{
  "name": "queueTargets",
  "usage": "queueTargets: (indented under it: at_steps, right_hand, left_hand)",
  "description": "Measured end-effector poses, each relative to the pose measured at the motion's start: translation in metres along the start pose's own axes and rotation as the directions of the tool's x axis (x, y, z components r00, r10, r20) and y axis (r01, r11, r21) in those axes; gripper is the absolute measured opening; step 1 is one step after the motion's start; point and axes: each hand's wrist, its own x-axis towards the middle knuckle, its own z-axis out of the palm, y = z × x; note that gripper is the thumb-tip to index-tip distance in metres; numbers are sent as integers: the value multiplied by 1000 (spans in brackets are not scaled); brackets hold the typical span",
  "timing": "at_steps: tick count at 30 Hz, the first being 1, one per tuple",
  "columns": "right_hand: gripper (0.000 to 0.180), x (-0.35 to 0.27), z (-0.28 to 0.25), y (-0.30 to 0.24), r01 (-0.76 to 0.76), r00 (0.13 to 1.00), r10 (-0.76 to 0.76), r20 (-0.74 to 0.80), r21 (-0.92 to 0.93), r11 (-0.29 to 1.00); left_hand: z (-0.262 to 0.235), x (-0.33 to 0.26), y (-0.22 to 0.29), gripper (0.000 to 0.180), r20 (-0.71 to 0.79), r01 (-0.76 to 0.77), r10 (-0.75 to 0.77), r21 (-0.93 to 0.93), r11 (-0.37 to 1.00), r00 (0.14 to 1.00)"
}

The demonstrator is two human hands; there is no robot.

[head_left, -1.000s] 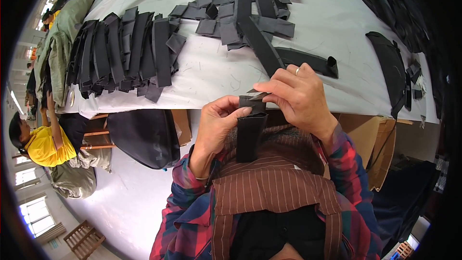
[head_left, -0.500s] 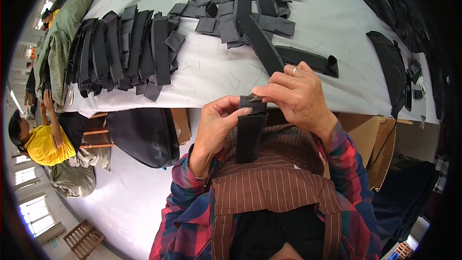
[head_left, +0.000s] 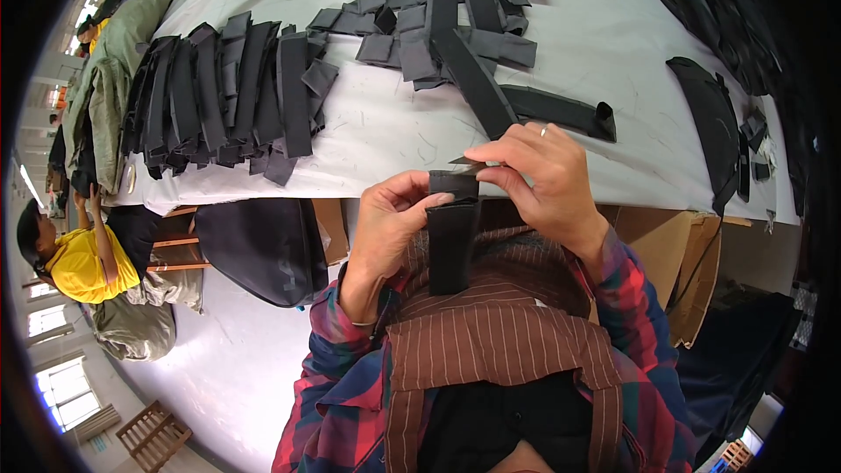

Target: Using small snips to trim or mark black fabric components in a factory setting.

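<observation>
Both hands work at chest height, just in front of the near edge of the white surface (head_left: 613, 79). The left hand (head_left: 390, 215) pinches the upper end of a black fabric strip (head_left: 451, 245) between thumb and fingers; the strip hangs straight down against a brown striped apron (head_left: 499, 333). The right hand (head_left: 547, 180) is closed on the same upper end from the other side, its fingertips gripping a thin pointed tab that projects to the left. Whether this tab is part of the strip or a separate piece cannot be told.

Status, as judged from the layout:
- Row of long black strips (head_left: 219, 96) lies side by side on the left part of the surface, overlapping; these appear sorted or finished.
- Loose heap of shorter dark grey pieces (head_left: 429, 26) lies further back, unordered; these appear not yet handled.
- One folded black strip (head_left: 561, 112) lies alone just beyond the right hand.
- A curved black panel (head_left: 710, 123) lies well apart on the right.

The strip in hand is one of many; the work appears mid-course.

A person in a yellow shirt (head_left: 79, 258) sits on the floor at far left, apart from the work.
</observation>
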Motion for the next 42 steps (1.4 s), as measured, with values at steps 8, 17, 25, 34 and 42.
queueTargets:
  at_steps: [8, 17, 25, 34, 42]
  right_hand:
    - [24, 3, 9, -20, -194, 976, 216, -28, 337, 921]
    - [37, 21, -8, -38, -68, 994, 103, -18, 640, 766]
    - [22, -20, 51, 7, -274, 959, 276, 64, 462, 844]
    - [25, -24, 67, 11, -370, 927, 338, 160, 524, 767]
    - [24, -32, 72, 20, -487, 845, 495, 201, 672, 558]
  left_hand:
    - [11, -2, 12, 17, -88, -161, 164, 49, 986, 983]
    - [25, -16, 53, 45, 237, -707, 817, 656, 265, 526]
    - [69, -86, 100, 25, 22, -976, 999, -213, 41, 37]
    - [97, -103, 96, 7, -275, -976, 962, -208, -63, -3]
    - [68, -115, 107, 13, 222, -923, 953, -280, 264, 205]
